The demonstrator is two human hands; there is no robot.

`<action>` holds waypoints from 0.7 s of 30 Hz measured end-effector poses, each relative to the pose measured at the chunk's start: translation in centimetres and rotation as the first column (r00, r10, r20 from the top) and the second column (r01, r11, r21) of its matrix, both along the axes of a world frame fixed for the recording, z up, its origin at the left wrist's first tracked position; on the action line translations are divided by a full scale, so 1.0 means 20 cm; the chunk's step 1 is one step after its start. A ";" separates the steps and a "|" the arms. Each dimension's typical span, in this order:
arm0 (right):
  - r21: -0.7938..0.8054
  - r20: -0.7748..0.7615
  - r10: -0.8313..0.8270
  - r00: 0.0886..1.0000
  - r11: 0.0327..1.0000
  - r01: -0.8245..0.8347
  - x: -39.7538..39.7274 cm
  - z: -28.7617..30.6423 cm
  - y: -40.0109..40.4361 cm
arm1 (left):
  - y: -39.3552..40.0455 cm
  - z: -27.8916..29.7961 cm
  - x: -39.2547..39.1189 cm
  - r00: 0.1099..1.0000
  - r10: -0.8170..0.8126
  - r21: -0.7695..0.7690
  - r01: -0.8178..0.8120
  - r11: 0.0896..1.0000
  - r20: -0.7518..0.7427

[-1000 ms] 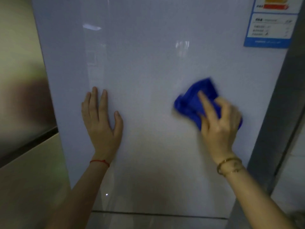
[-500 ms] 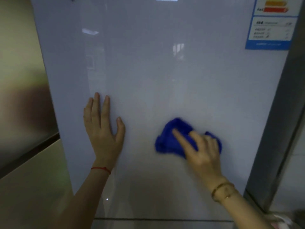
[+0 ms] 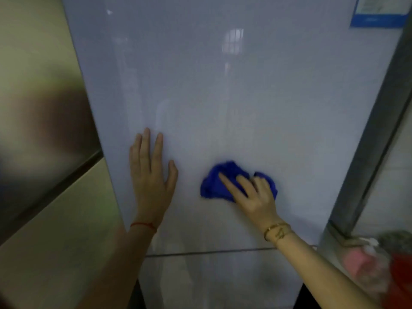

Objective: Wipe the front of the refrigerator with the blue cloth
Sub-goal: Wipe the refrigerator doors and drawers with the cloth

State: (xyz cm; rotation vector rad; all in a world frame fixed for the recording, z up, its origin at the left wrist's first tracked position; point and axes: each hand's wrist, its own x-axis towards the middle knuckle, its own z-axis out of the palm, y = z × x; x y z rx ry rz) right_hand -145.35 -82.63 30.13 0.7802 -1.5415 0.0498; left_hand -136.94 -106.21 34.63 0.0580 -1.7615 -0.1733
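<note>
The refrigerator's glossy white door [image 3: 223,97] fills the middle of the head view. A bunched blue cloth [image 3: 218,181] is pressed against the lower part of that door. My right hand [image 3: 252,195] lies on the cloth with fingers spread over it, covering its right half. My left hand [image 3: 151,175] rests flat on the door to the left of the cloth, fingers apart and pointing up, holding nothing. A thin horizontal seam [image 3: 211,252] below both hands separates the upper door from a lower one.
A blue and white energy label [image 3: 376,12] sits at the door's top right. The grey side edge of the refrigerator [image 3: 374,134] runs down the right. A beige wall or cabinet [image 3: 44,241] stands at the left. Blurred pink and red items [image 3: 379,268] lie at the lower right.
My right hand has swept the cloth down and leftward across the door, from the right middle to beside my left hand. My left hand has stayed flat in place.
</note>
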 end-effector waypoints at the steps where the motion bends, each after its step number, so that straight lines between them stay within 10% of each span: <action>1: 0.079 0.065 -0.004 0.998 0.997 -0.002 0.03 -0.15 0.04 | 0.00 -0.06 0.03 0.999 -0.006 0.005 0.006 1.000 0.034; 10: -0.113 0.519 0.023 0.854 0.993 0.042 0.30 -0.56 0.36 | 0.01 -0.82 0.41 0.936 -0.123 0.163 0.072 0.984 0.331; 21: -0.160 0.365 0.153 0.918 0.982 -0.100 0.19 -1.26 -0.05 | -0.05 -1.72 0.31 0.958 -0.038 0.161 -0.008 0.987 0.284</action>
